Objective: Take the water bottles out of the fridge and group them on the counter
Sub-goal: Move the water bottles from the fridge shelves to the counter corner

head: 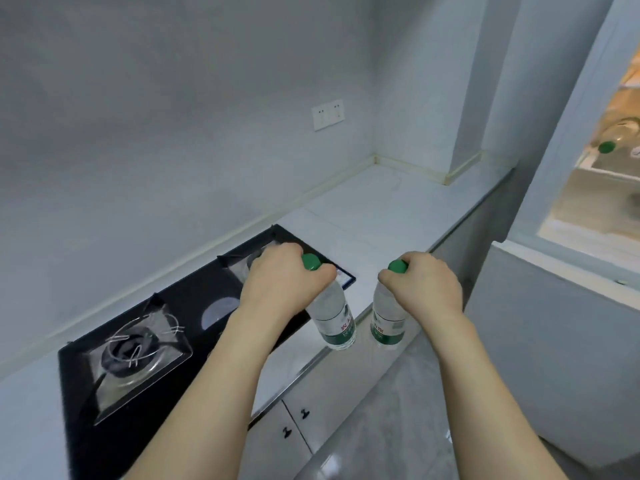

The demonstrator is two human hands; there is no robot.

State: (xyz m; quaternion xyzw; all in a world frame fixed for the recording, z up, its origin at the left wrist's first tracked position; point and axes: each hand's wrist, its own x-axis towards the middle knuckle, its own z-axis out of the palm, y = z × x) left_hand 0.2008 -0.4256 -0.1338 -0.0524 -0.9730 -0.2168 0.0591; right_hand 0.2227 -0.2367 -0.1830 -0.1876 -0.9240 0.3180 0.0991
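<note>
My left hand (280,282) grips the neck of a clear water bottle (334,320) with a green cap and a green and white label. Its base is at the white counter (391,216), just right of the stove. My right hand (424,284) grips the neck of a second, matching bottle (388,323) near the counter's front edge. The two bottles are upright, side by side, a small gap between them. Whether their bases touch the counter I cannot tell. In the open fridge (602,188) at the right, another green-capped bottle (620,138) lies on a shelf.
A black two-burner gas stove (166,327) is set into the counter at the left. White wall with a socket plate (327,114) runs behind. Cabinet doors (301,427) lie under the counter edge. The fridge door (554,341) stands at the right over grey floor tiles.
</note>
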